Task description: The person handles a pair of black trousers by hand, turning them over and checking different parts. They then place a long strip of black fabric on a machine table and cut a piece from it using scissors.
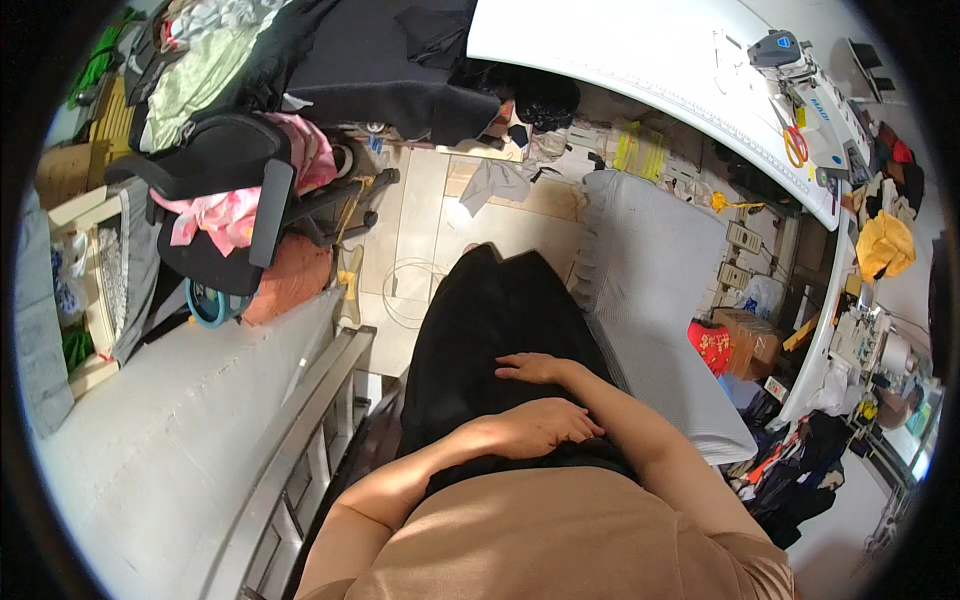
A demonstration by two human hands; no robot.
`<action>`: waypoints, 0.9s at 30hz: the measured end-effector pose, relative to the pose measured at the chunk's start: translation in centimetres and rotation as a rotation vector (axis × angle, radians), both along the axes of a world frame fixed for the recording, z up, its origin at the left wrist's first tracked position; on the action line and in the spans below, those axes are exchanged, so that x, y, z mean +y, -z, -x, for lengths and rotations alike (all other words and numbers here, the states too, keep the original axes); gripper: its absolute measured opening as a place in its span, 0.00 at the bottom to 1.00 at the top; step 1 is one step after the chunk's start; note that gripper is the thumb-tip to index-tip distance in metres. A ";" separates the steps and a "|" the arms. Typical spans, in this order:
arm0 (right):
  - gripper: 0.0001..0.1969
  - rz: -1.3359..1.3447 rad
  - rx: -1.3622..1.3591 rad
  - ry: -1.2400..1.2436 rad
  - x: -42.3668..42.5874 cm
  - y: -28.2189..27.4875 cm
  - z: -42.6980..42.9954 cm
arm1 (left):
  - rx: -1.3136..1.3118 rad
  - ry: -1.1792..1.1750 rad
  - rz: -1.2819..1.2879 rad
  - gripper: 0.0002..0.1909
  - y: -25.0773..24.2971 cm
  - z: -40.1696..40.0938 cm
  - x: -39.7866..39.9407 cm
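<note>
My left hand [536,429] lies palm down across the top of my lap, its fingertips close to my right forearm. Farther out, my right hand [531,367] rests on the black cloth [487,322] over my thighs, with its fingers slightly spread. Neither hand holds anything. Part of the left hand's fingers and both palms are hidden. A brown shirt [547,532] covers my torso below the hands. Close by on the right is a grey textured fabric cover [652,300] over a seat or cushion.
An aluminium ladder [300,450] stands close on my left. Beyond it is a black office chair [225,150] with pink fabric [217,221]. A white worktable [622,45] at upper right carries a sewing machine [825,112] and scissors [796,146]. Grey cloth [495,185] lies on the floor.
</note>
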State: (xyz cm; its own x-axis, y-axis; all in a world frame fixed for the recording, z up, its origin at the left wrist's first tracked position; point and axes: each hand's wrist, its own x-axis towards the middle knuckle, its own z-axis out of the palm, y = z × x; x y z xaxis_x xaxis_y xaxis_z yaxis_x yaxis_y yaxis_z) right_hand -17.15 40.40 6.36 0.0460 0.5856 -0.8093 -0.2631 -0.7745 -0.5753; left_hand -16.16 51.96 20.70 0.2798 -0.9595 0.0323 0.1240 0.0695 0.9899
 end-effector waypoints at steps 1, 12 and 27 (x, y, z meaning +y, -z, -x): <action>0.37 -0.005 -0.001 -0.010 -0.2 0.2 0.6 | 0.042 -0.014 -0.019 0.15 0.3 0.9 -0.3; 0.39 0.113 -0.174 0.177 -3.8 0.3 8.4 | 0.097 -0.116 -0.119 0.18 -0.5 5.9 -0.7; 0.32 0.185 -0.253 0.382 -4.0 0.5 12.3 | 0.343 -0.791 -1.404 0.30 4.5 15.7 11.8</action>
State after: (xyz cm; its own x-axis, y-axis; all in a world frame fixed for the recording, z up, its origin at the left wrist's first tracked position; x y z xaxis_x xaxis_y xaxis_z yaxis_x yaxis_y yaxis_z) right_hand -29.45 36.44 5.88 0.4382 0.3355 -0.8339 -0.4181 -0.7451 -0.5196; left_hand -31.85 63.74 16.22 0.4940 0.1924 -0.8479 0.7090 -0.6536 0.2648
